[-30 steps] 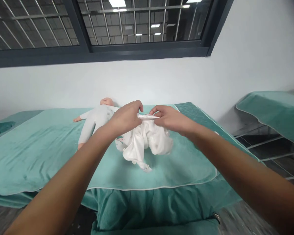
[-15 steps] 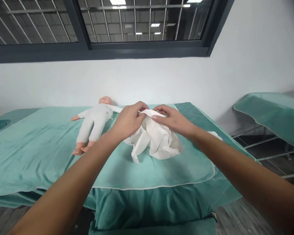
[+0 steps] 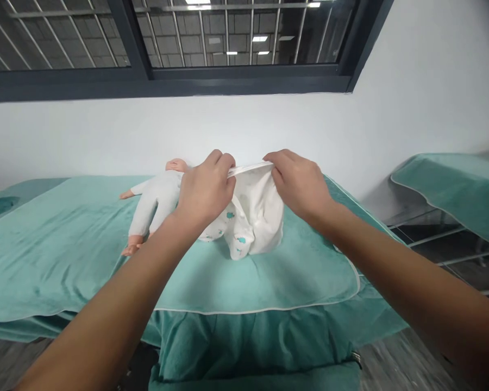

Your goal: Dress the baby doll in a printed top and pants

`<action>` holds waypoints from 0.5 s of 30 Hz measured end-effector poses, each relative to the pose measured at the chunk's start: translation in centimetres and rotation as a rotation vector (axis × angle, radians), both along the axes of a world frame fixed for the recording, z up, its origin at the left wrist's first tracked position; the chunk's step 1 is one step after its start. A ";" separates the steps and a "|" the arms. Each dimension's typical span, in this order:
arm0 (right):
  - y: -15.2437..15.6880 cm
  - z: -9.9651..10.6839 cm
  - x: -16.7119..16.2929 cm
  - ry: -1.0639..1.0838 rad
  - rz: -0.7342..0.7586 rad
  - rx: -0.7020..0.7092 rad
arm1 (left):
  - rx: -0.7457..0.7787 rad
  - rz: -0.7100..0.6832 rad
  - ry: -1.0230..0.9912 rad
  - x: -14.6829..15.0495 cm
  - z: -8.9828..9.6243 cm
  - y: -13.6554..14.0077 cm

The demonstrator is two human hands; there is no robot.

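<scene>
A white baby garment [image 3: 264, 220] with small green prints hangs between my hands, its lower folds resting on the pale green towel [image 3: 212, 288]. My left hand [image 3: 208, 187] is closed on one end of its upper edge. The other end is pinched in my right hand [image 3: 299, 182], and the edge is stretched nearly straight between them. Just left of my left hand, a baby doll [image 3: 160, 195] in a white suit lies on its back, head toward the wall. My left hand and forearm hide part of its side and one foot.
The towel lies over a darker green bed cover [image 3: 244, 342] that drops down the front. A white wall [image 3: 244, 127] and a dark window frame [image 3: 244, 81] stand behind. On the right is another green-covered bed [image 3: 460, 190] with metal bars [image 3: 436, 236].
My hands have risen and moved apart, pulling the garment's upper edge out straight. The bunched cloth has opened, and its green prints now show.
</scene>
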State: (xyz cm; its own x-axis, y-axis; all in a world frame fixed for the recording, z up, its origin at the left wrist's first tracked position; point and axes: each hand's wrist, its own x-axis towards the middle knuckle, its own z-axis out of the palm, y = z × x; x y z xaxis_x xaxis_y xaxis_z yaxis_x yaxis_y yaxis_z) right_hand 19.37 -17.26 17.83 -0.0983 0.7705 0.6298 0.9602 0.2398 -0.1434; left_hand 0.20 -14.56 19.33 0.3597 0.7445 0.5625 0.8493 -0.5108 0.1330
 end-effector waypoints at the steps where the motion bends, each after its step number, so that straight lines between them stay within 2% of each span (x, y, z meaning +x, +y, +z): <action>1: 0.3 0.0 0.6 -0.010 -0.014 0.014 | -0.003 0.018 -0.004 -0.3 0.1 0.2; 5: 0.7 -0.9 3.0 0.023 -0.007 0.052 | -0.077 0.033 -0.140 -1.8 0.2 1.1; 10: -0.4 -2.3 5.4 0.199 0.043 0.108 | -0.167 0.067 -0.289 -3.8 0.0 1.4; 13: -1.0 -2.3 6.6 0.251 0.066 0.038 | -0.245 0.103 -0.255 -4.8 0.4 1.3; 15: -1.0 -2.0 7.4 0.242 0.032 -0.072 | -0.329 0.136 -0.144 -5.4 0.5 1.6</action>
State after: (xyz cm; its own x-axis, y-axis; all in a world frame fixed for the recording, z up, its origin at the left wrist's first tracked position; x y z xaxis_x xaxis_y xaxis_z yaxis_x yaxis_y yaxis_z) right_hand 26.80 -18.22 15.86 0.0230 0.8133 0.5814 0.8880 0.2506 -0.3857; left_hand -5.19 -12.93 19.85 0.1802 0.9290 0.3232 0.8670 -0.3052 0.3940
